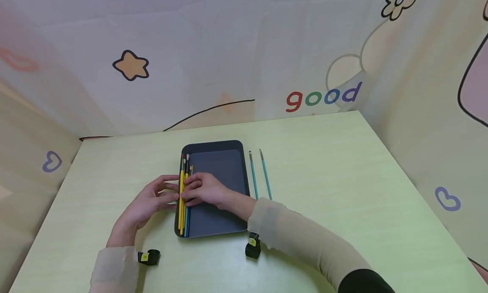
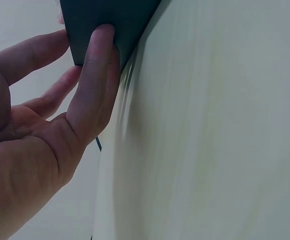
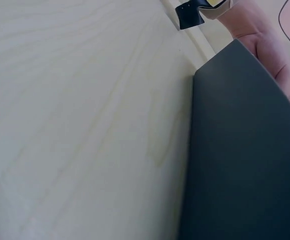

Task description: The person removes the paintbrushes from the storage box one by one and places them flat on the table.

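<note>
Broadly, a pale wood-grain table fills the lower part of the frame, with a dark, round-cornered rectangular tray near its middle. From the lower right, a beige sleeve reaches the tray's right edge and hides the lower ends of two loose paintbrushes; if that arm swings, it could roll them away.

The right hand reaches over the tray, its bent fingertips at the gathered paintbrushes along the left wall — whether it pinches one, I cannot tell. The left hand, at centre-left, rests relaxed fingers against the tray's outer wall, clasping nothing. Too firm a push there could slide the tray rightward, and an uneven nudge from the right fingertips could cross the slim handles.

Those inside lie lengthwise and close together, bright yellow handles leftmost, blue beside them, tips toward the top. The two loose paintbrushes — thin, teal-handled, dark-tipped — lie on the table just right of the tray, slightly apart and slanted.
</note>
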A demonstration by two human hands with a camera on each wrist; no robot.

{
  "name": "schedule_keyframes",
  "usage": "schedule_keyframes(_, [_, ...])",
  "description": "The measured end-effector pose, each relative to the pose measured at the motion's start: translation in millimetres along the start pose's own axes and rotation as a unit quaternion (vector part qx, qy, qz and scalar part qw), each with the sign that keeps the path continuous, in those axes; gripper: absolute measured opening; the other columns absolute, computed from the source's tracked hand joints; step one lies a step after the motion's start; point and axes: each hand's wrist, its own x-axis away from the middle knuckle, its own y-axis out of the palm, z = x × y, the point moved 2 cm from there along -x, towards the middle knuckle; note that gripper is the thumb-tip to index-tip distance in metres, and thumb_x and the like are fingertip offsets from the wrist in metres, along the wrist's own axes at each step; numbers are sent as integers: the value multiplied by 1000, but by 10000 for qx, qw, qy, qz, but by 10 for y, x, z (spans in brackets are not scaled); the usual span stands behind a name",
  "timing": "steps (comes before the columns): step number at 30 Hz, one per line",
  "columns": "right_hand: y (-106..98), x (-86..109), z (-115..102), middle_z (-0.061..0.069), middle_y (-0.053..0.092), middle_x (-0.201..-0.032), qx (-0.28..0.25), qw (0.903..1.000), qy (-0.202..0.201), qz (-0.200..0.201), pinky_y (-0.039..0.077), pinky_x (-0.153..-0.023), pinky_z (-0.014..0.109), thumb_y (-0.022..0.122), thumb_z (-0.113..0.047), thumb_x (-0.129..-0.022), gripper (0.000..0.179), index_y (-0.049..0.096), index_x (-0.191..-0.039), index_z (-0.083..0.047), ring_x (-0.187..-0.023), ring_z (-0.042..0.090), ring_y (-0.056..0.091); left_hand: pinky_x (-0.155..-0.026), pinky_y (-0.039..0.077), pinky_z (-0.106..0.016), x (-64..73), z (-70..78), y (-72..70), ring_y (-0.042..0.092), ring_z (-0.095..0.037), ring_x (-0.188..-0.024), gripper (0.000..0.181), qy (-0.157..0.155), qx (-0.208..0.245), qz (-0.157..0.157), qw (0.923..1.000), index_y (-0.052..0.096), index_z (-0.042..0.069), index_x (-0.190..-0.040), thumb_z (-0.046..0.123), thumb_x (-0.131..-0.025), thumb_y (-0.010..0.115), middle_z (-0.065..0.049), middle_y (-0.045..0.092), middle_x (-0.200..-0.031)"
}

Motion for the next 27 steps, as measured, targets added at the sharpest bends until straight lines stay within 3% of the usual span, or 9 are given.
schedule_keyframes(11, [-5,2,1,13,68,-107,285,9984,-356,344,60,-83,34,73,6,-90,35,64,-124,6,-88,17,69,-89,59,-43,14,-1,0,64,-29,-111,61,-95,-52,43,9999,36,4,-155,5,-100,64,-29,45,-138])
schedule_keyframes(19, [-54,-9,-10,13,69,-107,-338,9992,1,228,58,-90,42,68,7,-94,39,58,-132,9,-91,23,71,-90,59,-44,12,-8,0,63,-32,-112,62,-136,-62,63,9999,35,4,-155,6,-100,65,-29,45,-138])
schedule_keyframes(27, [-37,-12,-6,11,68,-102,-307,9994,173,-36,58,-90,44,66,8,-95,39,55,-133,12,-88,21,69,-90,59,-44,2,-4,0,64,-30,-110,62,-106,-34,30,9999,36,4,-154,5,-99,65,-29,46,-137])
